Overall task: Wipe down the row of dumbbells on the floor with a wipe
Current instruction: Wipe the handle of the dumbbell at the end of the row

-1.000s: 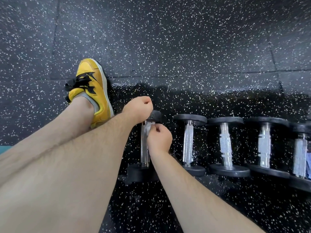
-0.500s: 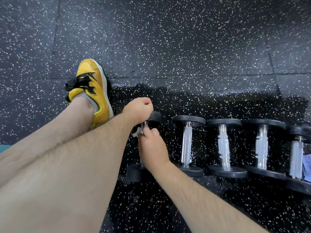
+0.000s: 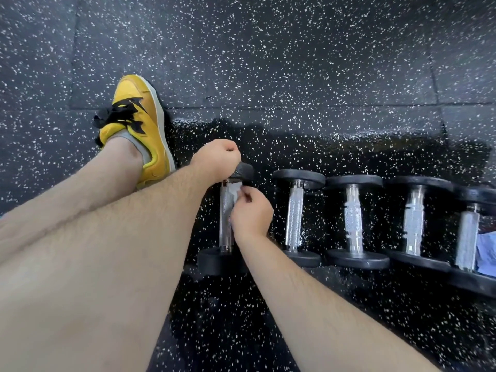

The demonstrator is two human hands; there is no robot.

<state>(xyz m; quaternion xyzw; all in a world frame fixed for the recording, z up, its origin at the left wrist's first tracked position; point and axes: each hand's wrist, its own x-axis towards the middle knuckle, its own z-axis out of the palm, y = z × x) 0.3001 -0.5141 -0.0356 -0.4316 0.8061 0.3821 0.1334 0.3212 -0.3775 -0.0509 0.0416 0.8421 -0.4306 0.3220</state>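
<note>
While left hand (image 3: 217,160) grips leftmost dumbbell (image 3: 225,232), right hand (image 3: 251,214) pinches wipe (image 3: 233,194) against it.

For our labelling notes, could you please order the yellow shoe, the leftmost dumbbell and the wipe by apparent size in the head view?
1. yellow shoe
2. leftmost dumbbell, similar in length but slimmer
3. wipe, smallest, though partly hidden in the right hand

right hand (image 3: 251,214) with wipe (image 3: 233,191) on the leftmost dumbbell (image 3: 225,229) handle, left hand (image 3: 217,160) on its far head
</note>
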